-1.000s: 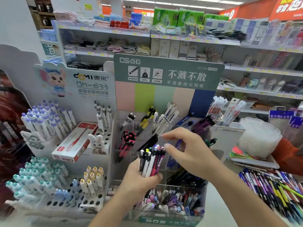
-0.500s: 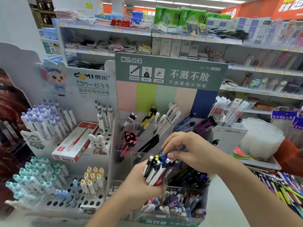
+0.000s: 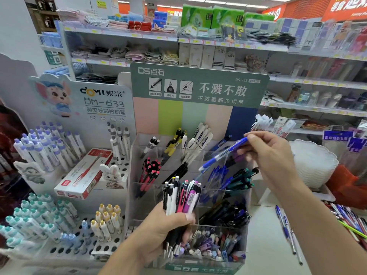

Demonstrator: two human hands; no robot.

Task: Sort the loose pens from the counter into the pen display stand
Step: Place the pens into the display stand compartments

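My left hand (image 3: 158, 229) grips a bundle of pens (image 3: 181, 197), black, white, pink and purple, held upright in front of the clear tiered pen display stand (image 3: 137, 203). My right hand (image 3: 272, 155) pinches the top end of a blue pen (image 3: 222, 154) and holds it slanted over the stand's right-hand compartments, tip pointing down-left above a cell of blue pens (image 3: 216, 175). The stand's other cells hold black, yellow, white, pink and dark green pens.
A white DOMI pen rack (image 3: 65, 195) with a red-and-white pen box (image 3: 83, 175) stands to the left. Loose pens (image 3: 349, 219) lie on the counter at the right, near a stack of white dishes (image 3: 313, 161). Store shelves fill the background.
My right hand has drawn one blue pen out of the bundle and lifted it up and to the right, over the stand. My left hand has stayed low with the remaining pens.
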